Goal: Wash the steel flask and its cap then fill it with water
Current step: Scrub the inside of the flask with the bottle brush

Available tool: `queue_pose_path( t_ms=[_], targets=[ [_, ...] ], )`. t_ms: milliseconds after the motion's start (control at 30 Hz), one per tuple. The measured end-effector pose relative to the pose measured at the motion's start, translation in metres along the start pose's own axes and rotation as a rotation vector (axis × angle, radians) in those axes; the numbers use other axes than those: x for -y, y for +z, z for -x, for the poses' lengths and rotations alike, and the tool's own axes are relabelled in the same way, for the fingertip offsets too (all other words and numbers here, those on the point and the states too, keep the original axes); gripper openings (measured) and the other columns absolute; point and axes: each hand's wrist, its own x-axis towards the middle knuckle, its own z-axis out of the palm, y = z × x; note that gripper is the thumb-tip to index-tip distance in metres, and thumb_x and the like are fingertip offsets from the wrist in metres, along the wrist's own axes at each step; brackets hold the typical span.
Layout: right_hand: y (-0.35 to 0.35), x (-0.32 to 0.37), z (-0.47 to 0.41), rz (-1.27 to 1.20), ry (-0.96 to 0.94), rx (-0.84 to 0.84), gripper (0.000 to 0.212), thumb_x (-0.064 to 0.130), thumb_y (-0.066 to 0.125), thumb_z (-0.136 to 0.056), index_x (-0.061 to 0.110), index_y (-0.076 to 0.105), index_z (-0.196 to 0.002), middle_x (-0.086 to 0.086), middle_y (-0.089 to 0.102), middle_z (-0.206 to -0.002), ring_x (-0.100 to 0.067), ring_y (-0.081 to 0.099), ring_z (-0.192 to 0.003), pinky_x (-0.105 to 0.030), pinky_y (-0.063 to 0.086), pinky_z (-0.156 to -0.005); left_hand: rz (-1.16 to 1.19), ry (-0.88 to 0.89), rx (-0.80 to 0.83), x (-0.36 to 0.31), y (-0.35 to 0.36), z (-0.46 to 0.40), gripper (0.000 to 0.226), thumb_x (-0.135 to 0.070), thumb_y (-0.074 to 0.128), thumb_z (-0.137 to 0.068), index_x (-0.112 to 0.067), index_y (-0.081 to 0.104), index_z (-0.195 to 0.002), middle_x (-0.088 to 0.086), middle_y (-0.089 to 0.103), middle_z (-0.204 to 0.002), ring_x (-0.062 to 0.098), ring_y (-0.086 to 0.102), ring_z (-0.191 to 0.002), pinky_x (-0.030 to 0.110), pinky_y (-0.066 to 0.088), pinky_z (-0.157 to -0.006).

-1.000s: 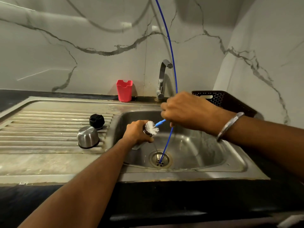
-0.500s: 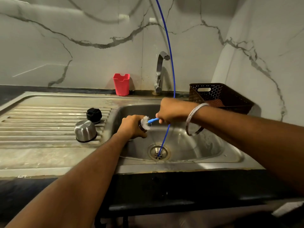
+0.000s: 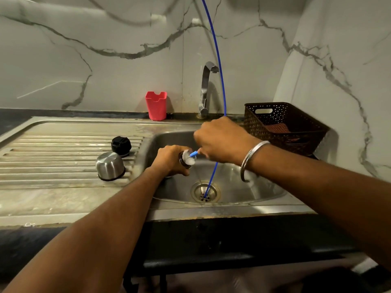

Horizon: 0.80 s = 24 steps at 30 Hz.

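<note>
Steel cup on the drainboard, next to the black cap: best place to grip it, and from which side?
Grip the steel cup around its side wall, coming from above. It stands upside down on the drainboard, closed rounded base up and dark rim down, so there is no open mouth to hook. The black cap sits close behind it, so fingers probably fit best on its left and right sides.

Two hands [image 3: 222, 142], one flask [image 3: 184, 160], two caps [image 3: 110, 166], one brush [image 3: 189, 157].

Single head-worn wide-angle view, looking forward and down along both forearms. Sink [image 3: 249, 187] basin sits centre frame, close, about arm's reach; tap [image 3: 206, 89] and marble wall straight ahead. Frame edges appear bowed, probably lens distortion.
</note>
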Motion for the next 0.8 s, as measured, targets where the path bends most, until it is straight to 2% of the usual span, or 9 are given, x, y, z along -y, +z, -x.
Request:
queue_pose_path(
  t_ms=[100, 200, 267, 333, 433, 533, 633, 700, 800],
  targets=[
    [-0.009, 0.004, 0.005, 0.283, -0.33, 0.02, 0.022, 0.014, 0.042, -0.103, 0.018, 0.052, -0.084, 0.0, 0.042, -0.069, -0.022, 0.046, -0.064, -0.034, 0.036, -0.061, 0.009, -0.02, -0.002, 0.003, -0.003, 0.001, 0.042, -0.028, 0.09, -0.062, -0.032, 0.072, -0.1, -0.006, 0.071, -0.093, 0.02, 0.064, -0.095, 0.028, 0.039, -0.08],
    [-0.032, -0.017, 0.007, 0.412, -0.405, -0.031, 0.033, 0.012, 0.039, -0.101, 0.016, 0.038, -0.068, -0.001, 0.037, -0.06, -0.018, 0.036, -0.05, -0.033, 0.033, -0.058, -0.004, -0.026, -0.009, 0.005, -0.004, 0.001, 0.052, -0.031, 0.09, -0.062, -0.032, 0.072, -0.111, -0.007, 0.071, -0.095, 0.02, 0.066, -0.097, 0.027, 0.039, -0.08],
    [-0.036, -0.021, 0.009, 0.44, -0.42, -0.054, 0.032, 0.009, 0.039, -0.099, 0.016, 0.043, -0.068, -0.001, 0.035, -0.057, -0.014, 0.029, -0.046, -0.033, 0.031, -0.055, -0.005, -0.036, -0.01, 0.006, -0.004, 0.0, 0.053, -0.03, 0.09, -0.063, -0.029, 0.071, -0.113, -0.004, 0.072, -0.098, 0.022, 0.066, -0.098, 0.026, 0.037, -0.078],
    [-0.028, -0.015, 0.008, 0.457, -0.405, -0.021, 0.03, 0.012, 0.039, -0.103, 0.017, 0.047, -0.073, 0.0, 0.036, -0.057, -0.014, 0.032, -0.047, -0.032, 0.031, -0.054, 0.019, -0.047, -0.014, 0.007, -0.005, -0.001, 0.052, -0.029, 0.091, -0.062, -0.03, 0.072, -0.11, -0.005, 0.07, -0.093, 0.022, 0.066, -0.097, 0.026, 0.037, -0.079],
    [-0.01, -0.006, 0.009, 0.449, -0.393, 0.015, 0.028, 0.015, 0.042, -0.106, 0.017, 0.043, -0.077, 0.001, 0.033, -0.058, -0.014, 0.034, -0.049, -0.031, 0.03, -0.052, 0.025, -0.031, -0.004, 0.005, -0.006, 0.002, 0.045, -0.03, 0.091, -0.06, -0.039, 0.069, -0.098, -0.016, 0.061, -0.082, 0.017, 0.065, -0.093, 0.027, 0.037, -0.077],
    [-0.021, -0.01, 0.012, 0.37, -0.355, 0.011, 0.025, 0.017, 0.044, -0.105, 0.018, 0.042, -0.08, 0.001, 0.033, -0.061, -0.018, 0.046, -0.06, -0.03, 0.036, -0.06, 0.012, -0.018, -0.007, 0.003, -0.002, 0.002, 0.052, -0.031, 0.089, -0.06, -0.037, 0.072, -0.108, -0.012, 0.07, -0.09, 0.018, 0.066, -0.094, 0.026, 0.036, -0.077],
    [-0.036, -0.012, 0.019, 0.302, -0.262, -0.039, 0.023, 0.018, 0.049, -0.102, 0.017, 0.047, -0.079, 0.0, 0.036, -0.063, -0.021, 0.049, -0.065, -0.032, 0.037, -0.06, -0.018, 0.0, -0.015, 0.005, 0.002, -0.001, 0.056, -0.033, 0.089, -0.059, -0.036, 0.072, -0.112, -0.008, 0.075, -0.098, 0.019, 0.068, -0.095, 0.025, 0.037, -0.076],
    [-0.034, -0.006, 0.019, 0.265, -0.176, -0.052, 0.02, 0.016, 0.052, -0.1, 0.018, 0.049, -0.08, 0.001, 0.035, -0.063, -0.02, 0.047, -0.065, -0.032, 0.035, -0.061, -0.009, -0.022, -0.028, 0.007, 0.001, -0.002, 0.054, -0.033, 0.089, -0.061, -0.033, 0.071, -0.111, -0.006, 0.074, -0.097, 0.02, 0.068, -0.096, 0.026, 0.038, -0.077],
    [-0.019, 0.009, 0.017, 0.133, -0.05, 0.016, 0.005, 0.016, 0.057, -0.097, 0.019, 0.061, -0.095, 0.003, 0.031, -0.064, -0.019, 0.044, -0.068, -0.033, 0.033, -0.063, 0.005, -0.065, -0.025, 0.005, -0.002, -0.001, 0.051, -0.031, 0.089, -0.061, -0.036, 0.07, -0.109, -0.011, 0.067, -0.086, 0.019, 0.066, -0.094, 0.026, 0.04, -0.077]
  ],
)
